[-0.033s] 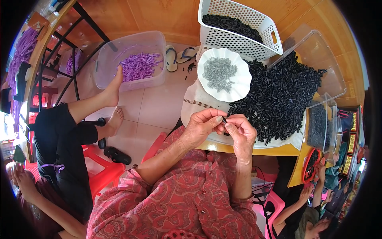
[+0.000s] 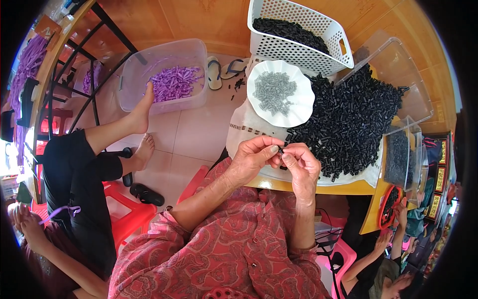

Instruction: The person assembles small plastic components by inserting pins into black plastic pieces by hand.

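Note:
Both my hands meet at the near edge of the table. My left hand [image 2: 253, 158] pinches a small black piece [image 2: 281, 150] between thumb and forefinger. Against its other side press the fingertips of my right hand [image 2: 302, 167], also closed; the piece is mostly hidden by the fingers. Just beyond my hands a white wavy-rimmed plate [image 2: 305, 110] holds a heap of small clear grey pieces [image 2: 275, 93]. To the right spreads a large pile of short black tube-like pieces [image 2: 348, 124] on a pale cloth [image 2: 244, 119].
A white perforated basket [image 2: 303, 57] of black pieces stands behind the plate. Clear plastic bins [image 2: 418, 94] edge the pile's right. On the floor at left sits a clear tub [image 2: 134, 84] with purple pieces. Co-workers sit at left and lower right; red stools [image 2: 129, 212] stand nearby.
My hands hold the same pinch with no visible shift. At the far left, a co-worker's hands now draw a purple strip up from their leg.

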The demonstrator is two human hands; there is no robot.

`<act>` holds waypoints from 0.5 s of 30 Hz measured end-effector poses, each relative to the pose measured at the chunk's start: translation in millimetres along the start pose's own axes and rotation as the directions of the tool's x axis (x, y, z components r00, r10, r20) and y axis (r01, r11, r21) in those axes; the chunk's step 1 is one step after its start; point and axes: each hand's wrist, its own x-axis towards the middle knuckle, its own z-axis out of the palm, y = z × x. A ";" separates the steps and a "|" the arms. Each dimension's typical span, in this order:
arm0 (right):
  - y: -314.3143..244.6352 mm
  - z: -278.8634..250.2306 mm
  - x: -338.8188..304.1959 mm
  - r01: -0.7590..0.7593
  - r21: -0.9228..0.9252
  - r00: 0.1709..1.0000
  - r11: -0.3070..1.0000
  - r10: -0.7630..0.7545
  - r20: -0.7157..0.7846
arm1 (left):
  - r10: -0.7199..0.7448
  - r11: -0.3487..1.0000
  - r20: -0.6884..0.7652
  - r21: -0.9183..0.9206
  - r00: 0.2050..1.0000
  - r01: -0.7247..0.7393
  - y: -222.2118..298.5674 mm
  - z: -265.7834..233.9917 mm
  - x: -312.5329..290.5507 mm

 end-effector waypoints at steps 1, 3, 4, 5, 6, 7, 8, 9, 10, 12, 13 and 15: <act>0.7 -0.3 -0.1 -0.034 0.023 0.999 0.999 0.034 -0.009 | 0.001 1.000 0.000 -0.002 1.000 -0.001 -0.1 0.2 -0.1; 2.3 0.6 -0.8 -0.036 0.043 0.999 0.998 0.037 -0.022 | 0.026 1.000 0.014 0.015 1.000 -0.026 -1.0 -0.4 0.4; 2.6 1.4 -1.1 -0.039 0.063 0.999 0.997 0.041 -0.034 | 0.051 0.998 0.027 0.031 0.998 -0.052 -1.5 -0.9 0.7; 2.7 1.8 -1.4 -0.038 0.063 0.999 0.997 0.041 -0.034 | 0.050 0.998 0.027 0.032 0.998 -0.051 -1.6 -2.0 0.8; 2.8 2.3 -1.6 -0.024 0.067 0.999 0.997 0.027 -0.034 | 0.043 0.997 0.038 0.057 0.998 -0.045 -1.3 -3.3 0.7; 2.8 2.6 -1.8 -0.010 0.072 0.999 0.997 0.013 -0.033 | 0.035 0.996 0.048 0.082 0.998 -0.039 -1.0 -4.0 0.8; 2.8 3.0 -1.8 -0.010 0.072 0.999 0.997 0.012 -0.033 | 0.035 0.996 0.048 0.082 0.998 -0.039 -1.0 -4.1 0.7; 2.8 3.4 -1.7 -0.007 0.092 1.000 0.996 0.010 -0.026 | 0.047 0.995 0.055 0.083 0.997 -0.052 -1.0 -4.2 0.7; 2.7 3.9 -1.7 -0.005 0.111 1.000 0.994 0.007 -0.020 | 0.060 0.994 0.062 0.085 0.996 -0.065 -0.9 -4.2 0.4; 2.4 6.3 -2.2 0.015 0.113 1.000 0.993 -0.013 -0.020 | 0.063 0.993 0.058 0.099 0.996 -0.069 -0.7 -3.6 0.4; 2.3 7.7 -2.5 0.034 0.115 0.999 0.993 -0.032 -0.021 | 0.067 0.991 0.053 0.113 0.996 -0.073 -0.5 -3.4 0.5; 4.4 9.6 -2.9 0.067 0.097 0.998 0.993 -0.065 -0.023 | 0.068 0.991 0.055 0.108 0.996 -0.073 0.1 -3.3 0.7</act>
